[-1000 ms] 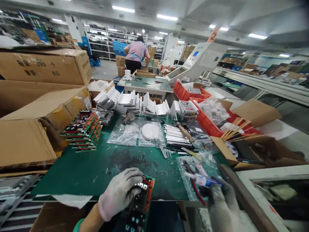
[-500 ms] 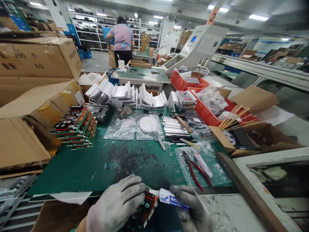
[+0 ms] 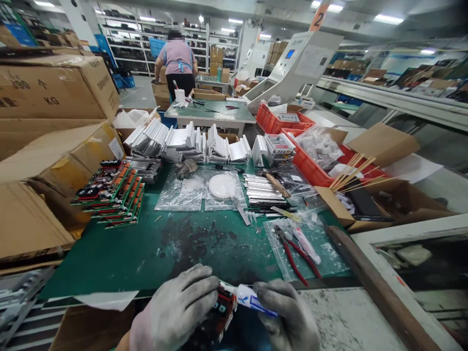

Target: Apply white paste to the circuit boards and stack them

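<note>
Head view: tube [image 3: 253, 299] at a circuit board [image 3: 225, 312], by the near edge of the desk [image 3: 120, 258].
Left hand [image 3: 181, 306], grip clasping the board; right hand [image 3: 288, 312], grip pinching the tube, its nozzle by the board's upper edge.

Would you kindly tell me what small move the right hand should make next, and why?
Probably a gentle squeeze of the tube: the right hand already grips it, its white nozzle sits by the upper end of the circuit board, and the left hand holds that board. Whether the nozzle touches it, I can't tell.
</note>
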### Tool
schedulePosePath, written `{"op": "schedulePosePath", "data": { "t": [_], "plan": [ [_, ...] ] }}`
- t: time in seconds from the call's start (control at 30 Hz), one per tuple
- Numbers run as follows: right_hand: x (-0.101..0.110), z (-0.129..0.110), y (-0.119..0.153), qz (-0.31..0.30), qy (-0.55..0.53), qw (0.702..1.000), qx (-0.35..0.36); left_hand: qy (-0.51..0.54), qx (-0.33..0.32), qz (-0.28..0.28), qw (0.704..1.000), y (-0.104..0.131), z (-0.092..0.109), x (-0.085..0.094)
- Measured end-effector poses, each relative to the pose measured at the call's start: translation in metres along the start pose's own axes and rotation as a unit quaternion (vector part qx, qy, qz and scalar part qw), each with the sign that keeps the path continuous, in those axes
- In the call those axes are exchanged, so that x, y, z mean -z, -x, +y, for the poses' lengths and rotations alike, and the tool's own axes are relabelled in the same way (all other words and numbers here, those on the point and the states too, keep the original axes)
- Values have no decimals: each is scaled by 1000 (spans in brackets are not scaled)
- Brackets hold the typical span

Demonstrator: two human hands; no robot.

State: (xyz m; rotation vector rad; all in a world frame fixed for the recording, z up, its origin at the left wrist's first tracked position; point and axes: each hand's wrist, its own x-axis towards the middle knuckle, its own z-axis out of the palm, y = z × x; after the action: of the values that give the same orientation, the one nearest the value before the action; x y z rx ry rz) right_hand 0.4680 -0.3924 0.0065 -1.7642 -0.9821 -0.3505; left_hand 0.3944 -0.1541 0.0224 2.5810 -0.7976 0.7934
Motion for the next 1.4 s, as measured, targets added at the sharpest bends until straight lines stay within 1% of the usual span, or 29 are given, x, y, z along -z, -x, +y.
{"op": "schedulePosePath", "data": {
  "t": [0.13,0.2,0.27,0.33,0.4,0.47,0.5,0.53,0.57,0.6,0.67,0.7,0.77,0.8,0.83,0.93,1.0,1.1,1.17,1.3,1.4],
  "plan": [
    [-6,2,5,30,0,1000,-8,0,1,10,1000,1,-3,-1],
    [-11,3,7,61,-10,998,-18,2,2,19,1000,0,-4,-2],
    [-17,1,10,97,-35,993,-51,3,6,31,1000,1,-4,-3],
    [-24,0,14,127,-69,982,-118,5,12,43,999,3,-5,-6],
    [-33,0,19,161,-121,954,-224,-8,32,55,998,7,-7,-11],
    [-42,5,23,197,-190,907,-321,-36,81,62,994,12,-11,-17],
    [-46,9,26,205,-218,887,-352,-56,113,66,990,15,-14,-21],
    [-50,13,27,199,-234,879,-364,-75,147,69,984,19,-18,-25],
    [-53,17,28,181,-235,885,-358,-92,179,71,977,23,-21,-29],
    [-56,22,29,153,-220,901,-340,-108,209,72,969,26,-26,-33],
    [-60,27,28,98,-165,940,-282,-124,251,64,958,34,-34,-38],
    [-62,28,27,81,-138,955,-251,-122,266,55,955,37,-38,-40],
    [-65,27,23,73,-98,973,-197,-101,279,36,954,42,-44,-40],
    [-66,26,21,74,-86,978,-173,-85,271,26,958,44,-47,-40],
    [-68,24,18,74,-75,983,-153,-65,252,15,965,45,-49,-39],
    [-73,22,12,60,-44,991,-109,0,160,-23,987,48,-55,-41],
    [-76,21,9,46,-28,994,-92,32,125,-51,990,49,-59,-45],
    [-82,22,6,30,-8,997,-72,54,127,-81,987,51,-63,-52],
    [-84,23,5,20,7,998,-62,63,134,-90,985,51,-64,-53],
    [-86,25,4,1,35,998,-51,86,141,-93,982,48,-64,-51],
    [-89,26,4,-2,61,998,-35,95,144,-77,982,49,-63,-52]
  ]
}}
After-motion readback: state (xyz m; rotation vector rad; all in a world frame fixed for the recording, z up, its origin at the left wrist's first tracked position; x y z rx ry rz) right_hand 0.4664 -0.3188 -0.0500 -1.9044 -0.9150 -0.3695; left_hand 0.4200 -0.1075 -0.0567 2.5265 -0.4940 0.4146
